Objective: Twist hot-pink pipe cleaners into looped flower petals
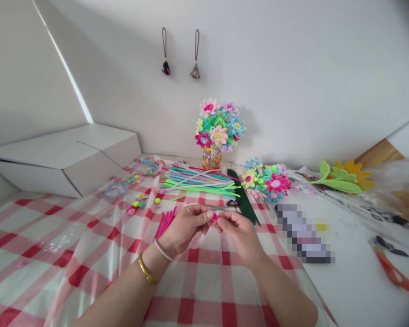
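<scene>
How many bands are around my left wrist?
2: a pale band nearest the left hand, and a gold bangle just farther up the arm.

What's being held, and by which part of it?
A small pink piece, pinched by the left hand and right hand; exactly which part is hidden.

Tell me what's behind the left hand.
Behind the left hand, deep-pink fuzzy sticks show on the checked tablecloth. The hand and wrist hide whatever lies directly behind them, so the sticks' full length cannot be told.
</scene>
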`<state>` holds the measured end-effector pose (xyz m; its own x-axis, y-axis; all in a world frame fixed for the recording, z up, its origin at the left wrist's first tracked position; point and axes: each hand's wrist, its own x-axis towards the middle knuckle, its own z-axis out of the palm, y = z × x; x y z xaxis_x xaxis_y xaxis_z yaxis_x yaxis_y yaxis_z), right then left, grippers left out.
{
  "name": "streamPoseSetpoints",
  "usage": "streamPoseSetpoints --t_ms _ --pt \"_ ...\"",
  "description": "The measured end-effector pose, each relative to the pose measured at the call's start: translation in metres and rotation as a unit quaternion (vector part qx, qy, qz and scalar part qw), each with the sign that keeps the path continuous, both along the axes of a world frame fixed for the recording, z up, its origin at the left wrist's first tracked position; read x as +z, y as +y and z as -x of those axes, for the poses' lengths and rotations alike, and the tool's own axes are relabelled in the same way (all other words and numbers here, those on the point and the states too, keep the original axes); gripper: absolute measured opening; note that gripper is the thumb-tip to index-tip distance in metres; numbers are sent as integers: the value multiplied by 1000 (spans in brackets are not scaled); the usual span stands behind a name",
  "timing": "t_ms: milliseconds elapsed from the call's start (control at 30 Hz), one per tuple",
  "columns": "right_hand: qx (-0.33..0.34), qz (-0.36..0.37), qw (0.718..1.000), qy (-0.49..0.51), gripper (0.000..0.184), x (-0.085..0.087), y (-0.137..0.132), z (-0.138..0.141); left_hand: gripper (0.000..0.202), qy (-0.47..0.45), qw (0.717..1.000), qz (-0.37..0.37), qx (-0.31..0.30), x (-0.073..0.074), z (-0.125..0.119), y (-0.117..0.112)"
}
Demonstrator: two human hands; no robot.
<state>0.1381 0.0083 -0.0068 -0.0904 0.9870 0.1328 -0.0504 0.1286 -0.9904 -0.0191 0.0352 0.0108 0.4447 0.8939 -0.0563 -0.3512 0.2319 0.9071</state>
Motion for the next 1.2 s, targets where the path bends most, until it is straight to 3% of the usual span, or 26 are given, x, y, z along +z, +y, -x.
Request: streamPoseSetpoints --t_ms 100,233,333,500,633,767,1000,1200 --pt "-1 -3 1000 7 16 0 -1 1 21 -24 999 20 9 0 -2 -2" --pt "34 -21 998 58 15 2 -3 2 18 -67 997 42 -24 1 -3 -5" --pt "56 -22 993 99 13 1 -2 3 19 -82 995 32 -44 2 -4 -7" --pt "20 8 991 133 14 0 -1 7 14 -100 995 6 -13 1 -8 -8" --pt "58 -10 988 145 11 1 -3 10 13 -116 993 3 -28 0 -8 -9" --pt "60 -14 988 140 8 3 -4 8 15 -81 996 -22 -17 1 -5 -9" --pt "21 -10 997 71 10 5 -4 3 24 75 989 -123 25 5 -6 -7" --pt "31 -16 998 44 13 9 -8 3 22 23 992 -121 -20 6 -6 -11"
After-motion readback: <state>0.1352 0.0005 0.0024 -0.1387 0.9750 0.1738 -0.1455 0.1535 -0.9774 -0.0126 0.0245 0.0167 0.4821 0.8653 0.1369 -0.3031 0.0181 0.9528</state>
